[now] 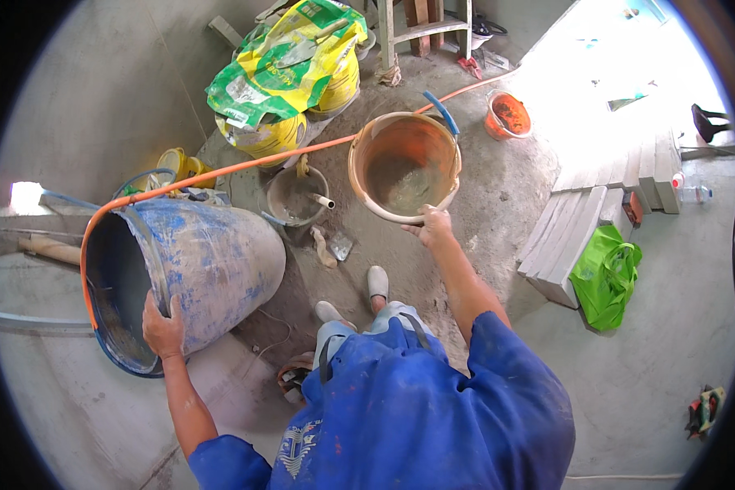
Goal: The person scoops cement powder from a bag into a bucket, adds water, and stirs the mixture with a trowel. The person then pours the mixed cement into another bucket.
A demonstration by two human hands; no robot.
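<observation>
A large blue barrel (220,253), streaked with grey cement, lies tilted at my left with its open mouth facing left. My left hand (163,328) grips the barrel's rim, its thumb on the outer side. In front of me, the fingers of my right hand (431,225) are closed on the near rim of an orange bucket (363,175). The bucket's inside is coated with grey residue, and a blue handle grip shows at its far right. An orange hose (245,167) runs from the barrel's mouth, behind the bucket, toward the far right.
A smaller grey bucket (273,196) with a pipe in it stands between barrel and orange bucket. Yellow buckets (271,137) under a green-yellow sack (290,61) stand farther back. Rightward are a small orange bucket (493,124), stacked grey slabs (557,245) and a green bag (603,282).
</observation>
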